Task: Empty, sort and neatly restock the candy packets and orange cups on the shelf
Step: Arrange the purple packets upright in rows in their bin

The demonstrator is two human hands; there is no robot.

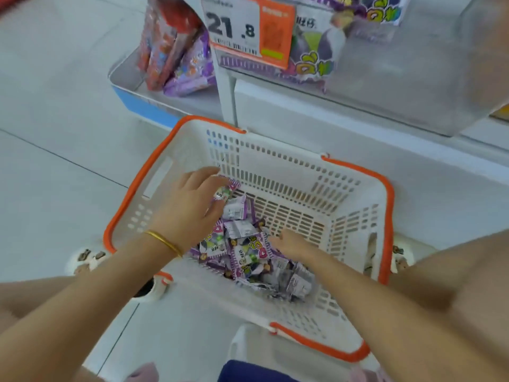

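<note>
Grabbing candy packets (245, 255) piled in the basket (289, 172) so I can sort 'em. L hand (190, 205) pinches one pkt (223, 193); R hand (292, 244) fingers poke the pile, can't tell if gripping.

Purple candy packets (242, 252); white basket (355, 244), orange rim.

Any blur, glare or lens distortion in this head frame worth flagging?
Head view: light is soft and even, no hard shadows; wide-angle bending curves the basket rim and floor joints; the price tag and bags above are blurred; print on the candy packets is soft.
</note>
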